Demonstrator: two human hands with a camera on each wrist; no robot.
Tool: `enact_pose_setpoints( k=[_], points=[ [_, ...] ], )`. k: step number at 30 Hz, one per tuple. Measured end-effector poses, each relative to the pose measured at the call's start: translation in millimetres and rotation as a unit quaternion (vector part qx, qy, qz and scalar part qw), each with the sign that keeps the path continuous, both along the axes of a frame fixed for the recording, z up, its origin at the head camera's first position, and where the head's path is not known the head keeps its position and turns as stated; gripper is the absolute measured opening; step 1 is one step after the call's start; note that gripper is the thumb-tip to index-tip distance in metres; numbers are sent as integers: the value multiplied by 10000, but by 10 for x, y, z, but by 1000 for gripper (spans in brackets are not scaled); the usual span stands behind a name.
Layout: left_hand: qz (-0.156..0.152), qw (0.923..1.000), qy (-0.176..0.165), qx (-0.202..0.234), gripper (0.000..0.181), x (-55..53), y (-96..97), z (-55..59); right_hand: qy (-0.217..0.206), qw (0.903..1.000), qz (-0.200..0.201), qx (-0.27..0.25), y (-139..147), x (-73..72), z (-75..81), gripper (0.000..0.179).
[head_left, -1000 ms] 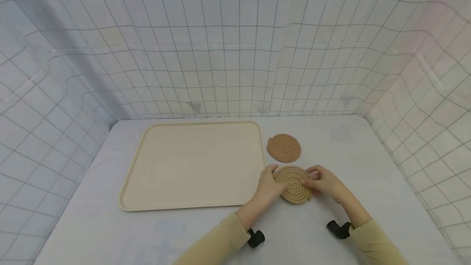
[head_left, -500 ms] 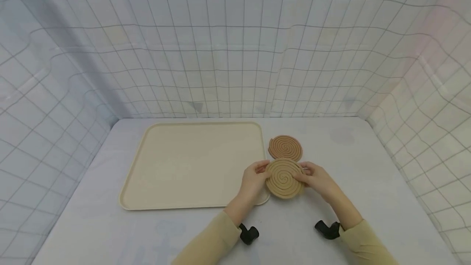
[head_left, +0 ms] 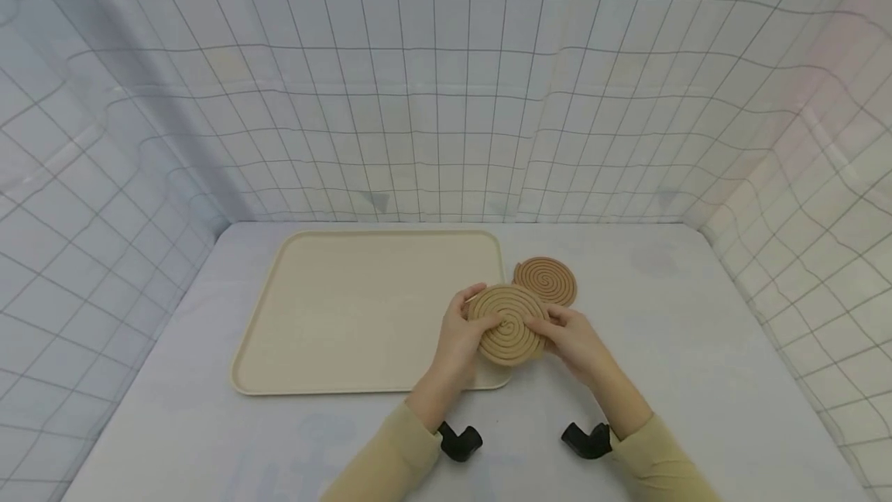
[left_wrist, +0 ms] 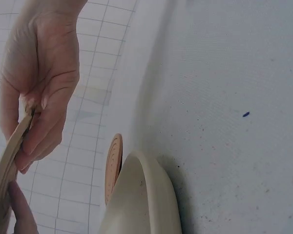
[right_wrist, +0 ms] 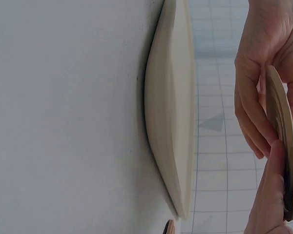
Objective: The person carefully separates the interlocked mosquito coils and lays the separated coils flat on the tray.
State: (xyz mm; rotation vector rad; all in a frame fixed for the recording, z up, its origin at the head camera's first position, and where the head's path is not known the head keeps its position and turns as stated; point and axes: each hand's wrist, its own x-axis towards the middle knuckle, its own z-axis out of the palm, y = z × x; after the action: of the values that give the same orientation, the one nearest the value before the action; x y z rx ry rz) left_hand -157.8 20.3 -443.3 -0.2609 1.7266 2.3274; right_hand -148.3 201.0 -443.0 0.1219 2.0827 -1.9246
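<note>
Over the last second the tan coaster point(head_left: 513, 337) has travelled leftward and away from the person, off the white surface point(head_left: 669, 347) and up to the right edge of the cream tray point(head_left: 362, 316), which it now partly covers from above in the head view. For the work in hand, I take that as mid-carry: the lift looks done, the setting down not.

Both hands have their fingers bent round it. The left hand point(head_left: 453, 341) grips its left side and the right hand point(head_left: 574, 341) its right side, thumbs on top, nearly meeting at the spiral's centre. The wrist views show it raised and tilted. Near one hand its edge looks stepped — whether that is a loose coil end or a second layer, I cannot tell.

The brown coaster point(head_left: 546, 279) lies flat just beside the tray's right edge. Raised tray walls call for some height when crossing — the left wrist view shows the rim standing up clearly. Room for moving opens leftward over the tray's broad floor, with gridded cloth point(head_left: 460, 138) rising behind.
</note>
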Motion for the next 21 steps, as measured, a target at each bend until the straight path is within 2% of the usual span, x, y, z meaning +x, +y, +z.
enact_pose_setpoints(
  k=[7, 14, 18, 21],
  points=[
    [353, 9988, 31, 327, 66, 34, -72, 6, 144, 9981, -367, -467, -265, 20, 23, 41],
    [697, 9975, 9, -83, 62, 65, -124, -23, 257, 9901, -807, -1119, -497, 12, -27, 34],
    [929, 9955, 119, -165, 57, 59, -184, -35, 254, 9876, -744, -1362, -598, 24, -30, 34],
    [939, 9945, 312, -349, 56, 49, -250, -38, 272, 9886, -554, -1370, -630, 34, -22, 39]
  ],
)
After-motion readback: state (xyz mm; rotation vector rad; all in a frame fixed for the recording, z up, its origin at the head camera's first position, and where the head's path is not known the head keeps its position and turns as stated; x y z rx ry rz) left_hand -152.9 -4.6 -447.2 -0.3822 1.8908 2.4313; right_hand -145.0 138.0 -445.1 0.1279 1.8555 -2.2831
